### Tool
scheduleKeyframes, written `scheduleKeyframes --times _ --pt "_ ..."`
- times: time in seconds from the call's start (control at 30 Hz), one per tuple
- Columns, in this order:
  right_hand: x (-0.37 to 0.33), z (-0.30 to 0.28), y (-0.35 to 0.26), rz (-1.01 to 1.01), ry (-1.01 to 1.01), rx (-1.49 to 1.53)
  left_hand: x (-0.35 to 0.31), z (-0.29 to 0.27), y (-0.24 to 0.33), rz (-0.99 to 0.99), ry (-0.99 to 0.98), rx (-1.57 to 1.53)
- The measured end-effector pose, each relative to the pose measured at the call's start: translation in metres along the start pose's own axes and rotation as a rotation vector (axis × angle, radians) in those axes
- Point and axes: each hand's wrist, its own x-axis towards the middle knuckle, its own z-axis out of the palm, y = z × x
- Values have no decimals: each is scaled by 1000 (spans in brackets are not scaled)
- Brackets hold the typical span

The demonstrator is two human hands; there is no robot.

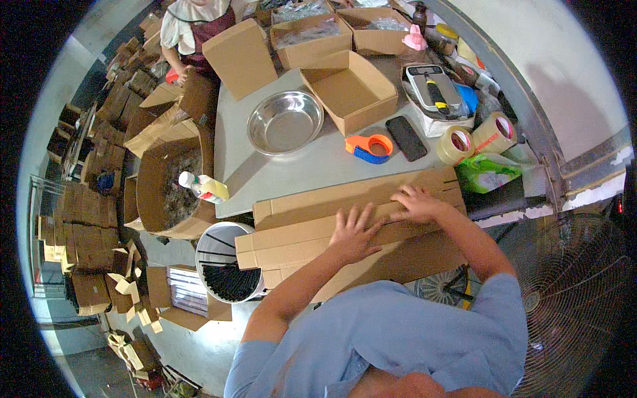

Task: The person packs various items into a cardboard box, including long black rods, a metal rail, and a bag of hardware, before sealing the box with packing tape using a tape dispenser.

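Nearest the person, a flattened cardboard box lay across the near edge of the grey surface, overhanging it toward the body. The left hand rested on the middle of the cardboard, fingers spread and flat, gripping nothing; the right hand pressed palm-down on the upper panel near its far edge, likewise unclenched. Both seemed placed to pin the sheet flat against the surface so that its creases stayed in line.

Just left of the cardboard and below the surface edge stood a white bucket with dark contents, and a plastic bottle lay at the surface's corner above it.

Beyond the hands, within easy reach, sat an orange and blue tape dispenser, a dark phone and two rolls of tape, with a green packet beside them. Farther on were a steel bowl and an open cardboard box, ready-formed and empty. A tray of tools lay to the right.

At the far end another person handled a box, with stacked cartons crowding the floor on the left.
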Motion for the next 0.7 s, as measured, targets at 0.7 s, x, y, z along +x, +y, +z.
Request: scheduleKeyframes --times 0.7 --pt "8 -112 -16 219 316 284 38 18 13 141 100 -111"
